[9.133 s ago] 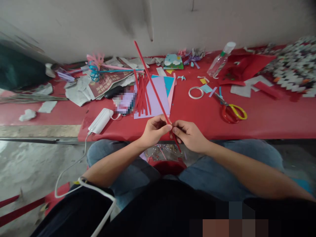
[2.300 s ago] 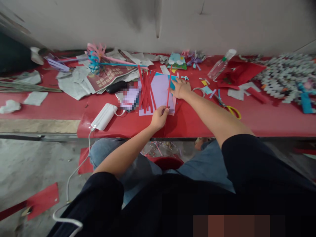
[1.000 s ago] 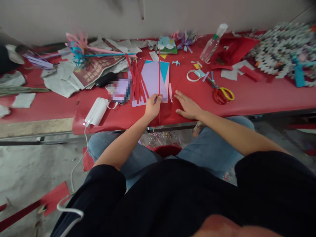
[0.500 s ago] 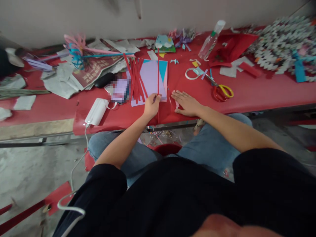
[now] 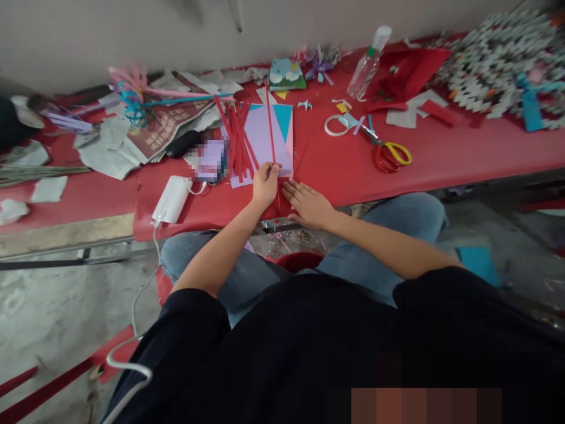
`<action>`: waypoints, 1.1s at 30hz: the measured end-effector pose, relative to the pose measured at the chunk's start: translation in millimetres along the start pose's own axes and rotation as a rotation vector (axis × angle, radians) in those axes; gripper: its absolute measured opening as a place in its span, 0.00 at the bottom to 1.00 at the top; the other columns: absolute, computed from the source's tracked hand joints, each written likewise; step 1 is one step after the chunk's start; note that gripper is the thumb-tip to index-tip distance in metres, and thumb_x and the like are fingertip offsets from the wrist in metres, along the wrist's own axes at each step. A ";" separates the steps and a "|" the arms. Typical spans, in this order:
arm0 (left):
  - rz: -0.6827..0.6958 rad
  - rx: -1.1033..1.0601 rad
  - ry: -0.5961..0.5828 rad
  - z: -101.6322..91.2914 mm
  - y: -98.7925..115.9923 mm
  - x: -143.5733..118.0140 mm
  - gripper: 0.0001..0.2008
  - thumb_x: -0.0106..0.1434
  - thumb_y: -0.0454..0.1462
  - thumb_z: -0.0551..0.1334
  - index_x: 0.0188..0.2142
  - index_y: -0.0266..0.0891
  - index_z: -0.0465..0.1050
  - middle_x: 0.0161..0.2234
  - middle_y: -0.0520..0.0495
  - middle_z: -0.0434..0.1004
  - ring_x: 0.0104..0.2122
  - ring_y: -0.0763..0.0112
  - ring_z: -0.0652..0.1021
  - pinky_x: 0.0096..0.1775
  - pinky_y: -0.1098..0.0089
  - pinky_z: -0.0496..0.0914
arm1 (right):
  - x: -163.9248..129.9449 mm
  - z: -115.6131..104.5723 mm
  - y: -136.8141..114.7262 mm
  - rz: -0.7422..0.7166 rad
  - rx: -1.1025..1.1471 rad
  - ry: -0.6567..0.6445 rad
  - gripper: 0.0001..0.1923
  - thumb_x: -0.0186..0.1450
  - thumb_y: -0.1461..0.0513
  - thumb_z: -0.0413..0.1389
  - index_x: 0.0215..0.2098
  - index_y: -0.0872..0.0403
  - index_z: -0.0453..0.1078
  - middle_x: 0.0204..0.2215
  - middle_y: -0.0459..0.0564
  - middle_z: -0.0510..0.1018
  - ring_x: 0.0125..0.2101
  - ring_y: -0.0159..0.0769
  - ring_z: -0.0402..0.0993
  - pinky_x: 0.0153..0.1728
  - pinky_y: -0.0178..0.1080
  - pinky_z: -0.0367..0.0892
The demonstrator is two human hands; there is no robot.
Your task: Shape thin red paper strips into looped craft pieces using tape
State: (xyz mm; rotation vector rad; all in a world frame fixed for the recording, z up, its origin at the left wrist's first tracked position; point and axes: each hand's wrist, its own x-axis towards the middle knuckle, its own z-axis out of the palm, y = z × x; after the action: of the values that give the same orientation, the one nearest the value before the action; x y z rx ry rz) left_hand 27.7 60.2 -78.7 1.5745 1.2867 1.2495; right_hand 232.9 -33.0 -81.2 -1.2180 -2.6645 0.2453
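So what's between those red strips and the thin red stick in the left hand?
Mostly lilac paper, with blue paper peeking out along its far edge; the head view shows it between the red strips and the red stick.

the red strips [image 5: 239, 141] and lilac sheet [image 5: 260, 132] look like matt paper; the bottle [image 5: 364, 72] clear glossy plastic; the scissor blades [image 5: 371, 135] shiny metal.

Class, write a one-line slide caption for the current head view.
Left hand pinching a slim red stick, right hand palm down nearby; red strips on lilac paper, scissors to the right.
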 end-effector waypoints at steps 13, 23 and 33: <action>-0.003 -0.021 -0.012 -1.2 -6.0 -0.1 0.16 0.77 0.50 0.63 0.36 0.43 0.74 0.40 0.46 0.86 0.44 0.64 0.84 0.54 0.63 0.74 | -65.9 91.6 -40.3 0.038 -0.016 -0.335 0.30 0.75 0.52 0.70 0.71 0.54 0.75 0.75 0.63 0.72 0.74 0.59 0.71 0.74 0.64 0.69; -0.028 -0.059 -0.047 -5.1 7.3 -5.0 0.19 0.71 0.52 0.65 0.32 0.43 0.69 0.43 0.44 0.86 0.47 0.64 0.84 0.55 0.60 0.76 | -80.1 19.6 -32.9 0.035 0.168 -0.274 0.24 0.81 0.47 0.61 0.67 0.52 0.78 0.56 0.56 0.86 0.54 0.48 0.86 0.59 0.52 0.81; 0.006 -0.058 -0.140 -11.8 12.7 -8.5 0.23 0.65 0.51 0.68 0.27 0.44 0.57 0.41 0.44 0.85 0.47 0.63 0.85 0.55 0.59 0.76 | -99.8 -42.3 70.9 0.587 0.087 0.472 0.27 0.79 0.48 0.51 0.61 0.57 0.78 0.68 0.72 0.73 0.70 0.67 0.68 0.72 0.71 0.65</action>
State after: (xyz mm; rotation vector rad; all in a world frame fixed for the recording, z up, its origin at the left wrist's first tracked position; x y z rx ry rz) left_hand 19.4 48.7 -65.7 1.5952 1.1491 1.1489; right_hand 358.9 -60.2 -68.1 -1.7461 -1.8435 0.1309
